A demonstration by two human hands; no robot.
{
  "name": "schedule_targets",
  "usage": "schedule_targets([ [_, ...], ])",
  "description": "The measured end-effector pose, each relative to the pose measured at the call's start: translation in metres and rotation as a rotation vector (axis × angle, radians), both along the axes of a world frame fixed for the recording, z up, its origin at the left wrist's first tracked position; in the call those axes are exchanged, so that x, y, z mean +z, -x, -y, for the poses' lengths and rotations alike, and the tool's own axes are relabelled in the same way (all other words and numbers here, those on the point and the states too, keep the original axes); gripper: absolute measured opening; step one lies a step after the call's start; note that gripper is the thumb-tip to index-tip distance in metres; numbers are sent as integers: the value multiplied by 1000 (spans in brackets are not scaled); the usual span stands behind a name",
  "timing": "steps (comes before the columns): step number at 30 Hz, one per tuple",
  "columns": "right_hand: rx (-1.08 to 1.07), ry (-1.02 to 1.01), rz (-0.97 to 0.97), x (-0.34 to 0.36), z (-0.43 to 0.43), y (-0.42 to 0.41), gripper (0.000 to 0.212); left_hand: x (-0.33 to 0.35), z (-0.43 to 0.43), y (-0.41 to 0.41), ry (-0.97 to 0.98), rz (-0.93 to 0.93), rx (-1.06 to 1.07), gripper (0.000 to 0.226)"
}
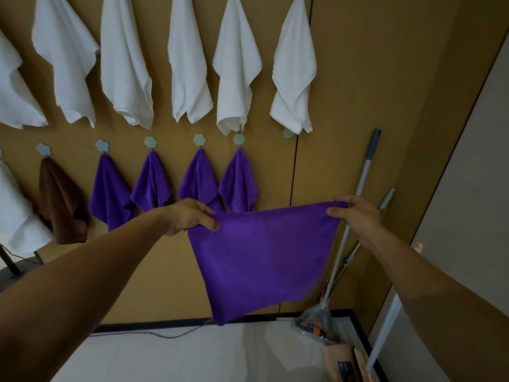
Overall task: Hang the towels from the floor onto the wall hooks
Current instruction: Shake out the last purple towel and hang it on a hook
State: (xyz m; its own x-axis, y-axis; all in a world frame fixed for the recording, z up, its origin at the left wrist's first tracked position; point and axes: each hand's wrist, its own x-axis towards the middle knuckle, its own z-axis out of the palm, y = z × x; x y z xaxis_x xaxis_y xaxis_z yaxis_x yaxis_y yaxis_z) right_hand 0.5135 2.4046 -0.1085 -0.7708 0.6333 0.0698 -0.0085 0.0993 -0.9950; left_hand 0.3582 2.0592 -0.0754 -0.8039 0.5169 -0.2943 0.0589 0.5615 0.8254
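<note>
Both hands held one purple towel (pixel 261 255) spread in the air before the wall: the left hand (pixel 190 216) pinched its corner at 9 o'clock, the right hand (pixel 355 213) its corner at 3 o'clock, and the cloth hung to a point at 6 o'clock above the floor (pixel 192 354). Four purple towels (pixel 110 191) hung on hooks at 11 o'clock, and a bare hook (pixel 287 132) sat at 12 o'clock.

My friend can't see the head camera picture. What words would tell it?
Two bare hands, left and right, stretch a purple towel open before a tan wall. Four purple towels, a brown one and white ones hang there on hooks.
</note>
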Motion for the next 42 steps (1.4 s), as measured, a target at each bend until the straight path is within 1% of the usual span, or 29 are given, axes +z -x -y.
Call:
schedule_targets([
  [1, 12, -44, 25, 1, -4, -1, 44, -1, -7, -1, 20, -90, 36, 26],
  [3, 0, -164, 88, 2, -11, -1, 39, -5, -19, 2, 39, -260, 128, 28],
  [5, -88, -328, 153, 2, -20, 0, 27, -9, -30, 4, 30, -341, 148, 33],
  [6, -138, -394, 176, 2, -24, 1, 22, -10, -34, 5, 32, -370, 132, 32],
  [7, -174, -438, 190, 1, -29, 2, 19, -11, -38, 6, 63, -438, 114, 31],
  [10, -226, -549, 224, -2, -37, 9, 20, -19, -51, 13, 268, -844, 102, 31],
  [11, -236, -603, 225, -3, -39, 13, 18, -23, -56, 16, 273, -926, 111, 29],
  [12, -244, -634, 211, -3, -40, 18, 14, -26, -62, 19, 221, -968, 115, 26],
  [13, -248, -631, 184, -3, -41, 23, 16, -30, -69, 22, 149, -988, 120, 24],
  [14, -258, -600, 146, -3, -43, 30, 22, -32, -76, 25, 73, -981, 144, 20],
  [15, -268, -532, 92, -3, -44, 36, 24, -32, -83, 28, 10, -945, 196, 17],
  [17, -277, -310, -51, 0, -48, 50, 13, -30, -99, 37, -108, -840, 319, 19],
  [18, -274, -201, -111, 1, -48, 58, 9, -28, -107, 42, -205, -760, 362, 20],
  [20, -268, -64, -165, 3, -50, 77, 8, -26, -127, 54, -453, -550, 405, 17],
  [22, -190, -55, -158, 5, -51, 96, 7, -24, -146, 68, -680, -331, 427, 16],
  [24, 12, -181, -90, 10, -54, 111, 18, -22, -164, 87, -855, -152, 430, 18],
  [25, 117, -265, -20, 11, -55, 118, 24, -21, -172, 97, -880, -122, 425, 20],
  [26, 189, -339, 56, 13, -57, 124, 29, -21, -178, 108, -857, -142, 413, 21],
  [27, 227, -383, 101, 14, -60, 131, 29, -21, -184, 120, -808, -203, 395, 20],
  [28, 234, -385, 104, 15, -63, 138, 23, -22, -188, 131, -751, -280, 372, 20],
  [30, 174, -306, 18, 14, -71, 154, 6, -25, -198, 152, -660, -418, 313, 19],
  [32, 66, -287, -60, 10, -79, 173, 7, -27, -210, 169, -567, -508, 209, 17],
  [34, -24, -378, -44, 5, -89, 192, 12, -28, -223, 180, -483, -492, 60, 8],
  [35, -48, -431, -21, 2, -94, 202, 16, -28, -231, 184, -458, -464, -20, 12],
  [37, -63, -490, -5, 0, -102, 221, 17, -29, -243, 192, -410, -433, -186, 39],
  [38, -57, -508, -16, 0, -107, 230, 14, -28, -250, 197, -379, -427, -246, 46],
  [39, -40, -518, -37, 0, -113, 238, 11, -27, -256, 204, -363, -428, -288, 45],
  [41, 43, -516, -53, -1, -127, 250, 6, -25, -267, 223, -357, -465, -269, 31],
  [42, 89, -512, -43, 0, -132, 254, 12, -24, -269, 233, -373, -483, -230, 23],
])
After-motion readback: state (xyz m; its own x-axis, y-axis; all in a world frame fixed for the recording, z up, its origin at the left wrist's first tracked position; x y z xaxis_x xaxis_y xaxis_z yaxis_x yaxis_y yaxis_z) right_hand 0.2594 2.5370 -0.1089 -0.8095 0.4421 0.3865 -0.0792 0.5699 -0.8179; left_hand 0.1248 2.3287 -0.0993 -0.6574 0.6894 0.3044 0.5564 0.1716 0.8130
